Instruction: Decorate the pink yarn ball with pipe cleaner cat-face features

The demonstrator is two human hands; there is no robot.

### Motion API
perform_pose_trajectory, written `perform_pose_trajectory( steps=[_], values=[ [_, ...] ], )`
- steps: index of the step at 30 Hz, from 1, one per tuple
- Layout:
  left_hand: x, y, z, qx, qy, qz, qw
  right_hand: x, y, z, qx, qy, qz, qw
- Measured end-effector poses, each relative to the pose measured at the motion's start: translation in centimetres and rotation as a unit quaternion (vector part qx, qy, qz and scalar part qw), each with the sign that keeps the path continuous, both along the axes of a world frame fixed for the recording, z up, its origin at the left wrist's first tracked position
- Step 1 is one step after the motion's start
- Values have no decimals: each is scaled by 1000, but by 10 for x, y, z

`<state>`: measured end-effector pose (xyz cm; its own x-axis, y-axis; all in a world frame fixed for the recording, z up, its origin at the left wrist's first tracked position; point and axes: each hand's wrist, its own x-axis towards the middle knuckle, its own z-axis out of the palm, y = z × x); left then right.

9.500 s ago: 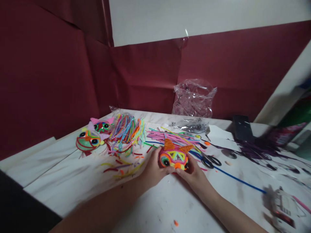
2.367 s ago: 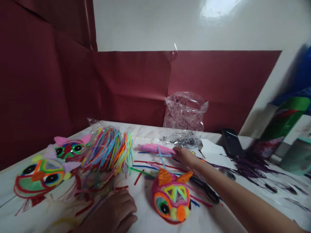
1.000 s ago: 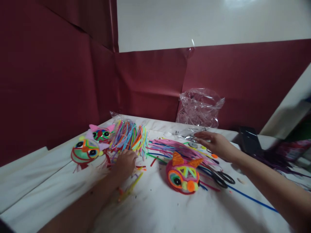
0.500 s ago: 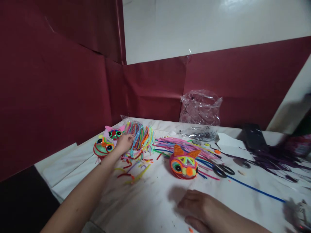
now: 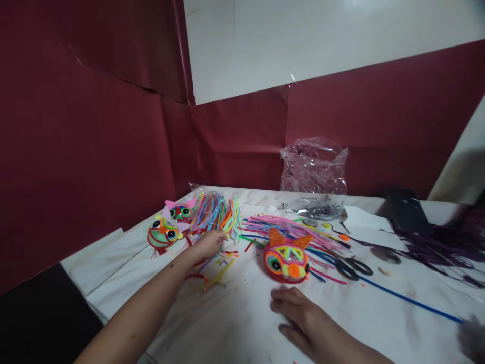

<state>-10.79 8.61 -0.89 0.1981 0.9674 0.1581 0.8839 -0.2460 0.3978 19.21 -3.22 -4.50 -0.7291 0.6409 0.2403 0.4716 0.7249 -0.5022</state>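
My left hand (image 5: 210,244) is over the near side of a bundle of coloured pipe cleaners (image 5: 212,212), its fingers curled together; whatever lies in them is hidden. Short cut pieces of pipe cleaner (image 5: 215,278) are scattered just below it. My right hand (image 5: 299,318) hovers low over the tabletop, thumb apart from the fingers, holding nothing. Just beyond it sits a round pipe-cleaner animal head (image 5: 286,260) with orange ears and big eyes. Two similar heads, one with a green mouth (image 5: 162,235) and one with pink ears (image 5: 181,211), stand left of my left hand.
Black-handled scissors (image 5: 354,267) lie right of the orange-eared head, by a long blue pipe cleaner (image 5: 413,301). Loose pink and blue pipe cleaners (image 5: 280,225) spread behind it. A clear plastic bag (image 5: 314,167), a dark box (image 5: 407,210) and purple strands (image 5: 443,242) are farther back.
My left hand has moved right and nearer, away from beside the small heads. My right hand has shifted slightly up and left toward the orange-eared head, its fingers more spread.
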Motion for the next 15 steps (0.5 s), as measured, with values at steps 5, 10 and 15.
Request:
perform_pose_trajectory(
  steps=[5,10,15],
  values=[
    [-14,10,8,49,-43,76,995,2,2,-7,9,-2,4,1000],
    [-26,16,16,100,-47,118,987,3,3,-10,25,21,7,999],
    [1,11,-4,86,12,31,996,1,1,-5,29,5,6,1000]
  ],
)
